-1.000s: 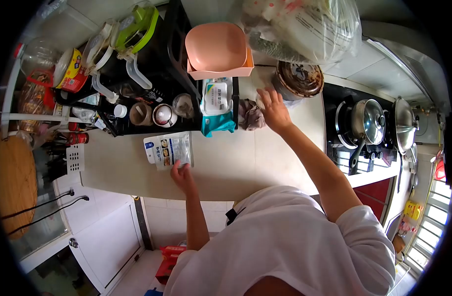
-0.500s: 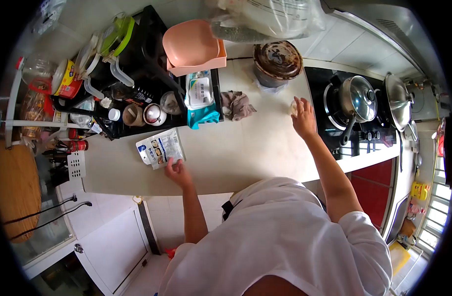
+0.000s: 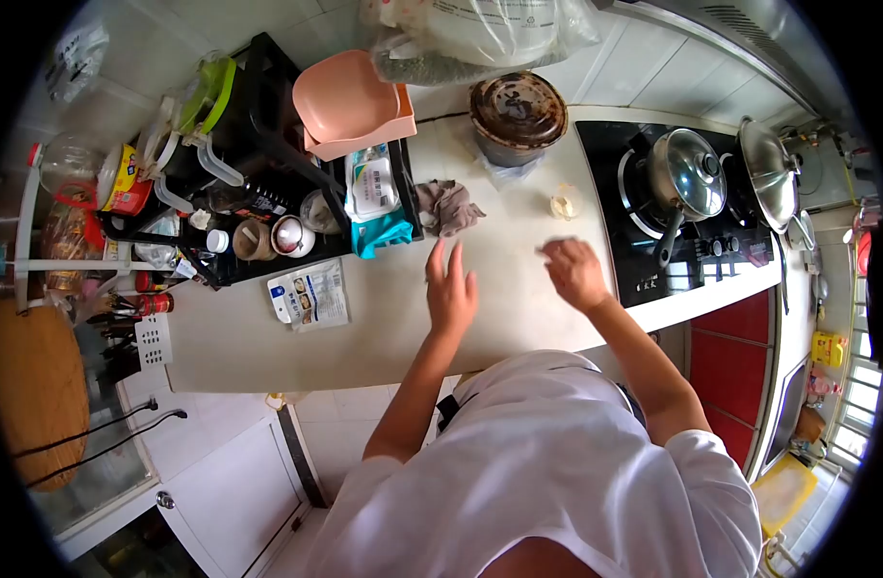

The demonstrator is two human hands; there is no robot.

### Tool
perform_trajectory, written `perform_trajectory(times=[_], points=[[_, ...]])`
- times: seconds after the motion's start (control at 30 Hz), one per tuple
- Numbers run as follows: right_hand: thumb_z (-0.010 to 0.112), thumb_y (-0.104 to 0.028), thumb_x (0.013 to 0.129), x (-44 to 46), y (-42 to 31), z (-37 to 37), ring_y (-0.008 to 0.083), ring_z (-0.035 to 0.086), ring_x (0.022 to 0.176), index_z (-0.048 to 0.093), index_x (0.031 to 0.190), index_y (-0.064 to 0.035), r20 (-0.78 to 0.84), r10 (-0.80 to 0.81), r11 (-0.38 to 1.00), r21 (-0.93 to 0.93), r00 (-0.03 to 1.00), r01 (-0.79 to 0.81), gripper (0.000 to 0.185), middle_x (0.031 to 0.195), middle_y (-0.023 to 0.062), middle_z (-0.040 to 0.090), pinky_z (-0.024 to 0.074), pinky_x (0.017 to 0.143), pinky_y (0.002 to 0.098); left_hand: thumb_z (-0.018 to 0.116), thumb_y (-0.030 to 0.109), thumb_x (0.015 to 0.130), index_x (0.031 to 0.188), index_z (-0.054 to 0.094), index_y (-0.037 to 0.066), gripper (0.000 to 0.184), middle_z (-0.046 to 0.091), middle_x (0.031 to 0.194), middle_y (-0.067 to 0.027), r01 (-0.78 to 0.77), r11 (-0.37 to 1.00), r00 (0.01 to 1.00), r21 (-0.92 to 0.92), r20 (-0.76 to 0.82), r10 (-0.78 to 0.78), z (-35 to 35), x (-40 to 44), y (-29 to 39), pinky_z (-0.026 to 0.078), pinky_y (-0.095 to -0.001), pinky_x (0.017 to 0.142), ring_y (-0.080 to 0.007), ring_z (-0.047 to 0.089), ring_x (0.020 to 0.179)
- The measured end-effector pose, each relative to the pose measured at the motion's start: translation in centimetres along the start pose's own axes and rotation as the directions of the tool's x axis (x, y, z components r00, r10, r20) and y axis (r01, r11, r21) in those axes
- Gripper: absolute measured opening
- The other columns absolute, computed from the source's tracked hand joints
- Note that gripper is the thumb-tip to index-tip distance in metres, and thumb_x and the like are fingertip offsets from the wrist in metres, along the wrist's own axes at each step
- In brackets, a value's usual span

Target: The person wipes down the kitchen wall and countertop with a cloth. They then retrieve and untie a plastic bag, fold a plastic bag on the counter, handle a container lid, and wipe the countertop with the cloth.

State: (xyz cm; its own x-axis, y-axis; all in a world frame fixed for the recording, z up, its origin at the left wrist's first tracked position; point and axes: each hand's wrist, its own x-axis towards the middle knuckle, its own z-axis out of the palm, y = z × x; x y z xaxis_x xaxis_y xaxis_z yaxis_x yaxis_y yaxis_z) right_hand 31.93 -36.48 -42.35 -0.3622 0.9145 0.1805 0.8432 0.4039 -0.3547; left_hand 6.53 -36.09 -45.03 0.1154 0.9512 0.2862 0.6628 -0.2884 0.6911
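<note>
My left hand (image 3: 451, 291) is open over the counter, fingers spread, just below a crumpled brown-grey cloth (image 3: 448, 207). To its left, a white and blue printed pouch (image 3: 309, 295) lies flat, and nothing touches it. My right hand (image 3: 576, 274) is over the counter near the stove's left edge. Its fingers are bent and slightly blurred, and whether anything sits between them is hidden. Just above it, a small pale crumpled lump (image 3: 563, 204) rests on the counter, apart from the hand.
A lidded brown pot (image 3: 519, 111) stands at the back. On the right, a gas stove (image 3: 644, 275) carries a lidded saucepan (image 3: 687, 173) and a lidded wok (image 3: 771, 178). At left, a black rack (image 3: 278, 116) holds jars, a pink bin (image 3: 350, 106), a wipes pack (image 3: 372, 188) and a teal cloth (image 3: 382, 233).
My left hand has left the pouch and moved right toward the middle. My right hand has come off the pale lump and drawn back toward my body, its fingers now bent.
</note>
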Motion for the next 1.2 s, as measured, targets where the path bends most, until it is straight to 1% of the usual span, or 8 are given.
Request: perform_trajectory(times=[0.1,0.2,0.43,0.6,0.83,1.03,1.07,1.2], points=[[0.075,-0.019,0.07,-2.7,0.4,1.9,0.0311,0.049,0.117,0.052,0.128,-0.0116,0.281,0.095,0.995,-0.059,0.955,-0.081,0.062,0.127,0.0124,0.051,0.044,0.094,0.0404,0.065,0.016,0.083,0.131,0.043,-0.001,0.056,0.032,0.141,-0.0266,-0.022,0.978,1.0,0.206,-0.001,0.023,4.1,4.9,-0.5,0.033,-0.0494,0.105,-0.0432,0.034,0.13],[0.085,-0.049,0.056,-2.8,0.6,2.7,0.0382,0.015,0.141,0.025,0.145,-0.0036,0.376,0.538,0.838,-0.333,0.755,-0.431,0.116,0.152,0.0225,0.016,0.028,0.112,0.0427,0.066,0.021,0.083,0.131,0.043,-0.002,0.058,0.033,0.141,-0.0276,0.022,0.918,0.998,0.395,0.052,-0.046,7.1,8.7,-2.5,0.032,-0.0498,0.106,-0.0448,0.032,0.131],[0.085,-0.043,0.059,-1.2,-0.5,2.1,0.0418,0.016,0.14,0.018,0.145,-0.0024,0.463,0.603,0.798,-0.371,0.65,-0.475,0.117,0.151,0.0246,0.014,0.0289,0.112,0.041,0.053,0.01,0.086,0.113,0.056,0.012,0.027,0.051,0.124,-0.009,0.056,0.874,0.997,0.483,-0.077,-0.022,10.1,14.1,-5.8,0.047,-0.0427,0.09,-0.0336,0.047,0.113],[0.087,-0.042,0.056,-1.5,-0.6,2.2,0.0412,0.021,0.139,0.019,0.145,-0.0009,0.415,0.578,0.812,-0.373,0.703,-0.448,0.119,0.15,0.0239,0.017,0.038,0.106,0.0401,0.057,0.013,0.086,0.123,0.052,0.014,0.037,0.047,0.128,-0.0133,0.129,0.942,0.956,0.308,-0.29,-0.036,9.8,21.5,-7.0,0.045,-0.0445,0.093,-0.0368,0.044,0.118],[0.087,-0.04,0.056,-1.4,-0.6,1.7,0.0416,0.019,0.14,0.022,0.144,-0.0015,0.409,0.563,0.825,-0.322,0.718,-0.464,0.116,0.15,0.024,0.017,0.0375,0.106,0.0411,0.055,0.026,0.09,0.134,0.043,0.007,0.05,0.033,0.141,-0.019,0.149,0.875,0.988,0.461,-0.096,-0.117,12.1,23.6,-10.8,0.025,-0.0482,0.111,-0.0436,0.028,0.13],[0.088,-0.038,0.055,-1.4,-0.4,2.0,0.0423,0.02,0.139,0.024,0.143,-0.0024,0.396,0.563,0.825,-0.309,0.725,-0.472,0.115,0.149,0.0239,0.017,0.0377,0.106,0.0431,0.057,0.018,0.085,0.131,0.048,0.006,0.049,0.045,0.133,-0.0174,-0.007,0.925,0.997,0.379,-0.065,0.034,13.8,23.8,-11.4,0.035,-0.0447,0.105,-0.0397,0.039,0.125],[0.088,-0.038,0.055,-1.3,-0.5,2.0,0.0424,0.02,0.139,0.023,0.143,-0.0029,0.399,0.571,0.82,-0.315,0.717,-0.478,0.115,0.149,0.024,0.017,0.0378,0.105,0.0436,0.057,0.014,0.083,0.123,0.054,0.004,0.042,0.05,0.126,-0.0162,-0.114,0.915,0.961,0.386,-0.189,0.2,14.7,22.7,-11.0,0.036,-0.0445,0.104,-0.0383,0.043,0.122],[0.089,-0.036,0.054,-1.6,-0.3,2.2,0.0425,0.02,0.138,0.025,0.142,-0.0044,0.384,0.56,0.828,-0.29,0.734,-0.48,0.113,0.149,0.0247,0.017,0.0375,0.105,0.0448,0.058,0.007,0.077,0.118,0.058,0.006,0.041,0.051,0.126,-0.0096,-0.095,0.961,0.986,0.26,-0.106,0.126,13.0,20.0,-7.5,0.038,-0.0427,0.103,-0.0355,0.043,0.123]])
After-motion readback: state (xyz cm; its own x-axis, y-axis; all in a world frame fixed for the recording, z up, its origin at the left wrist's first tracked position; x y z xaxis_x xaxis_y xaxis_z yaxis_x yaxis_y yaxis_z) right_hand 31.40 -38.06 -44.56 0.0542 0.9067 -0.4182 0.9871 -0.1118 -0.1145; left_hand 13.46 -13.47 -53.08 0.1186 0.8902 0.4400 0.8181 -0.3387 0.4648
